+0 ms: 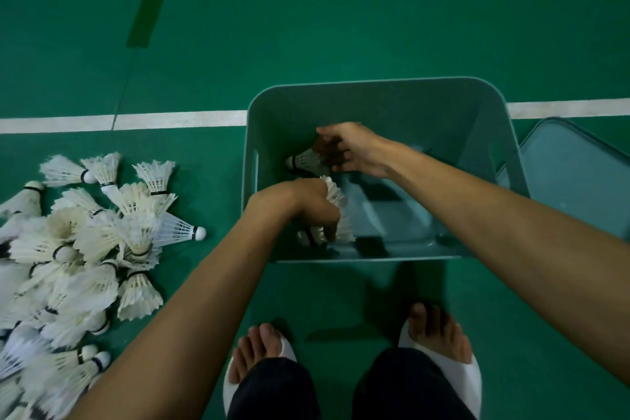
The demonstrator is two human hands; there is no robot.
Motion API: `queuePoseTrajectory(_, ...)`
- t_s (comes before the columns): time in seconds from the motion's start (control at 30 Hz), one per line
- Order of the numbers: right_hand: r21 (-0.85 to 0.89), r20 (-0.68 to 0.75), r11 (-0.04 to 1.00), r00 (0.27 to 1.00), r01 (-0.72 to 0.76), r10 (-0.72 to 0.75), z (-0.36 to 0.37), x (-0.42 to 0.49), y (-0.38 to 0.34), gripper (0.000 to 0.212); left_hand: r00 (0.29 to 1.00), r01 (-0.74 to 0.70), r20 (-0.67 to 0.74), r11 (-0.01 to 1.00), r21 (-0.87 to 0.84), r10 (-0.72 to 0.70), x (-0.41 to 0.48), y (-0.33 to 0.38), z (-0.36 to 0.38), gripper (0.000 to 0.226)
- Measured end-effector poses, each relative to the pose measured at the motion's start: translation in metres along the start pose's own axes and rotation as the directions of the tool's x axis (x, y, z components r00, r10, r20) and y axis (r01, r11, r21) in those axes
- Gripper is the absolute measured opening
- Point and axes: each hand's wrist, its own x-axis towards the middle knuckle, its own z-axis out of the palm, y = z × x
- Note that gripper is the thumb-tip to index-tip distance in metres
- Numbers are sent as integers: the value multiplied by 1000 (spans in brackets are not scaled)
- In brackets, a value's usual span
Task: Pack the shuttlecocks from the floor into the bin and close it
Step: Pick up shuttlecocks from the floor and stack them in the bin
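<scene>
A teal plastic bin (491,102) stands open on the green court floor in front of me. Both my hands reach inside it near its left wall. My left hand (300,203) is closed around a white feather shuttlecock (335,211), low in the bin. My right hand (351,147) holds another white shuttlecock (305,160) by its feathers, cork end pointing left. A big pile of white shuttlecocks (78,256) lies on the floor at the left. The bin's teal lid (576,177) lies flat on the floor to the right of the bin.
A white court line (170,119) runs across the floor behind the bin and the pile. My feet in white slippers (456,372) stand just in front of the bin. Bare green floor stretches beyond the line.
</scene>
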Motion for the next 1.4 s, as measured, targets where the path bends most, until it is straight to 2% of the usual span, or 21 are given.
queuePoseTrajectory(0.1,-131,-99,990,993,52,-66,-10,-18,1,41,999,-2,-43,1000,14,3,-2,-1,0,24)
queuePoseTrajectory(0.17,-319,-130,947,988,33,-78,-14,-33,3,49,999,-16,-46,1000,-23,14,-7,2,3,21)
queuePoseTrajectory(0.23,-441,-96,897,995,-29,-15,-14,-48,9,37,995,-51,-83,998,-22,49,-14,8,8,23)
queuePoseTrajectory(0.3,-470,-72,880,997,-70,40,-11,-60,14,26,984,-102,-147,995,25,104,-22,14,11,29)
queuePoseTrajectory(0.4,-448,-105,891,994,-76,32,-12,-71,16,30,966,-145,-210,988,42,151,-32,17,17,30)
queuePoseTrajectory(0.5,-381,-213,918,977,-108,27,-18,-73,13,23,955,-136,-265,991,14,134,-38,11,19,29)
queuePoseTrajectory(0.63,-355,-423,926,905,-127,-38,-27,-52,14,16,982,-46,-182,999,-11,43,-41,-1,15,20)
queuePoseTrajectory(0.77,-436,-492,885,867,-161,-85,-18,-33,12,18,989,-17,-145,1000,-19,14,-36,-7,10,17)
queuePoseTrajectory(0.97,-380,-511,909,858,-168,-55,10,-4,5,42,992,-19,-129,1000,-17,17,-22,-2,2,14)
queuePoseTrajectory(1.13,-347,-461,923,887,-166,-14,25,7,4,40,993,-23,-113,1000,-22,20,-16,-1,3,20)
queuePoseTrajectory(1.23,-271,-441,952,897,-145,11,20,4,7,26,990,-18,-137,1000,-10,16,-15,-5,5,13)
queuePoseTrajectory(1.3,-191,-469,972,882,-138,33,11,-5,7,30,985,-23,-173,1000,5,24,-15,-6,6,5)
queuePoseTrajectory(1.37,-228,-508,963,861,-144,8,-1,-22,5,35,978,-34,-207,999,-4,32,-14,-5,8,4)
queuePoseTrajectory(1.4,-262,-488,954,873,-145,-2,-6,-32,4,36,974,-45,-224,999,-11,41,-13,-4,9,7)
